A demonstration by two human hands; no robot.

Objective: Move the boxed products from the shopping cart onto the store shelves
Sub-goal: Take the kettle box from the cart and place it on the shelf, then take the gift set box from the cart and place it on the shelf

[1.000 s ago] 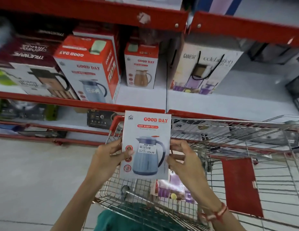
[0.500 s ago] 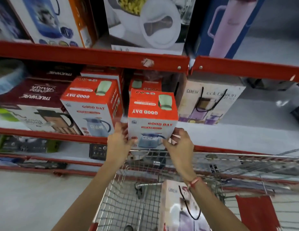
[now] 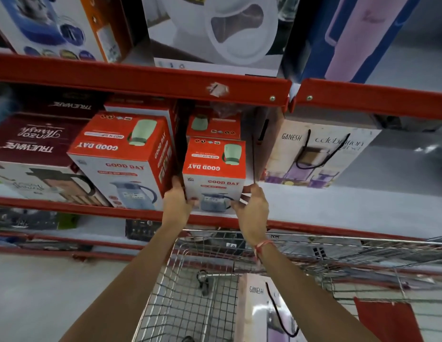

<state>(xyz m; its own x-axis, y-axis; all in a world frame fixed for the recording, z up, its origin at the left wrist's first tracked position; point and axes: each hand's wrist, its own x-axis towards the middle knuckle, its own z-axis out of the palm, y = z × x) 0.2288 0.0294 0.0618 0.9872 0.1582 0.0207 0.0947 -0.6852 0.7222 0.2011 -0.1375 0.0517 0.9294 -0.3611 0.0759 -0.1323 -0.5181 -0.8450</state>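
We count four Good Day boxes on the shelf (image 3: pixel 338 208). Our left hand (image 3: pixel 176 201) and right hand (image 3: pixel 252 208), arms outstretched, clamp the near right box (image 3: pixel 215 174). One Ganesh box (image 3: pixel 261 309) stays in the cart (image 3: pixel 180 304).

Retail shop aisle, red steel shelving (image 3: pixel 141 80) at 12 o'clock stocked with boxed kitchenware (image 3: pixel 121 156), wire shopping cart (image 3: pixel 190 304) at 6 o'clock.

Four red-and-white cardboard "Good Day" jug boxes show on the middle shelf: a large one (image 3: pixel 121 156), another behind it (image 3: pixel 141 107), a small one (image 3: pixel 213 169) and one behind that (image 3: pixel 215 125). Two pale "Ganesh" boxes appear, one shelved (image 3: pixel 321 154), one in the cart (image 3: pixel 261 309). Two maroon "Trueware" boxes (image 3: pixel 30 144) sit at left.
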